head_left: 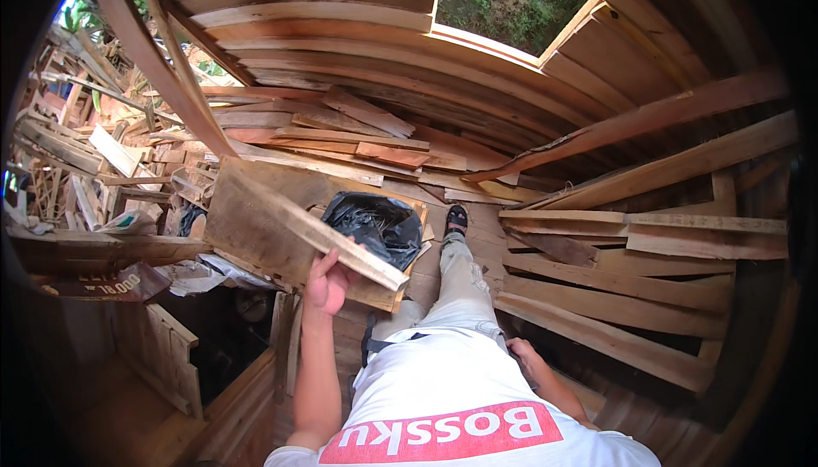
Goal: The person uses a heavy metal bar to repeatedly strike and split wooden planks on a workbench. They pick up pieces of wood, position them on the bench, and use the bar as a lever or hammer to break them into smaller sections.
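Note:
A long, rough wooden plank (298,221) slants across the view in front of me. My left hand (328,281) grips its near edge close to the right end, thumb up on the wood. Beneath and behind the plank is a wide wooden board (249,224), like a worn bench top. Beside it, a black plastic bag (371,220) sits open; thin pieces inside are too small to name. My right hand (521,353) hangs low by my right hip, against my trousers. Its fingers are mostly hidden.
Stacked boards (358,139) lie along the slatted wooden wall (341,41) ahead. Scrap wood (102,152) is heaped at the left. Several planks (622,288) form a rail on the right. My sandalled foot (457,218) stands on the plank floor (486,241).

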